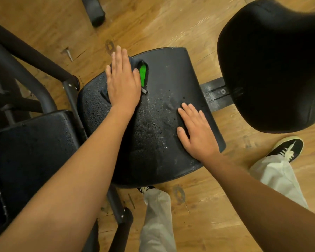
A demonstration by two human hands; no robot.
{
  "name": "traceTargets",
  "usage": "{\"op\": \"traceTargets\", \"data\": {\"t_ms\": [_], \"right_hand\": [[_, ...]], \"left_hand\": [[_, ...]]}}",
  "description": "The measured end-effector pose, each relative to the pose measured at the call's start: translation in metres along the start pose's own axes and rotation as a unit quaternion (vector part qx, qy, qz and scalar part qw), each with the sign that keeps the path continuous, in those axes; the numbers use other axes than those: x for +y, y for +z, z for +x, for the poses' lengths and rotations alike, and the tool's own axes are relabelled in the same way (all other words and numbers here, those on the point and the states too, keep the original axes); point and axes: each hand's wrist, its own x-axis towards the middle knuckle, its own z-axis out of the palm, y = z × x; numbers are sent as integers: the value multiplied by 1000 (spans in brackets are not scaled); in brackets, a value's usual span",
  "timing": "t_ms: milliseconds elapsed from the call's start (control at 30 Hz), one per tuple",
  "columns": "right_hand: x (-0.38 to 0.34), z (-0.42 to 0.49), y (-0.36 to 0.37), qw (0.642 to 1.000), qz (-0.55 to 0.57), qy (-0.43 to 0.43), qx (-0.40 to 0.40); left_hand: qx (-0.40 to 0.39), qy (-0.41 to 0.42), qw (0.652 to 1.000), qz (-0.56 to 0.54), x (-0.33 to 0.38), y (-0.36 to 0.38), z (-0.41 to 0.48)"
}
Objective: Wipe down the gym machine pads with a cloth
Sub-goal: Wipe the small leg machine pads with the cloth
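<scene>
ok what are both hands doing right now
Left hand: open, pressing the cloth onto the pad.
Right hand: open, flat on the pad, holding nothing.

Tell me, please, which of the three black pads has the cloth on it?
The middle pad: the left hand presses the dark, green-patched cloth on its far corner. The lower-left pad and the large right pad carry no cloth.

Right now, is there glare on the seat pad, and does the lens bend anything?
Head view: a soft sheen and bright droplets on the seat pad; the back pad is crushed to featureless black; wide-angle stretch swells the forearms at the bottom.
</scene>
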Motion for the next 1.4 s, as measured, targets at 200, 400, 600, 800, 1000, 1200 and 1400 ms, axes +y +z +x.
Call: {"op": "traceTargets", "data": {"t_ms": [200, 400, 600, 800, 1000, 1200, 1400], "right_hand": [[1, 0, -1, 1000, -5, 12, 3], [0, 1, -2, 1000, -1, 17, -7], [0, 1, -1, 1000, 7, 19, 4], [1, 1, 0, 1000, 3, 20, 2], [-1, 1, -3, 1000, 4, 26, -5], [0, 1, -2, 1000, 4, 25, -5], [-1, 0, -3, 1000, 12, 24, -2]], "left_hand": [[3, -4, 1000, -7, 1, 5, -6], [-34, -1, 999, 7, -3, 6, -86], [-24, -7, 1000, 17, 2, 11, -70], [-12, -24, 1000, -4, 16, 11, -13], [-31, -21, 999, -5, 10, 13, -88], [-56, -74, 996, -8, 13, 18, -166], [-84, -98, 992, 14, 17, 21, -229]]}}
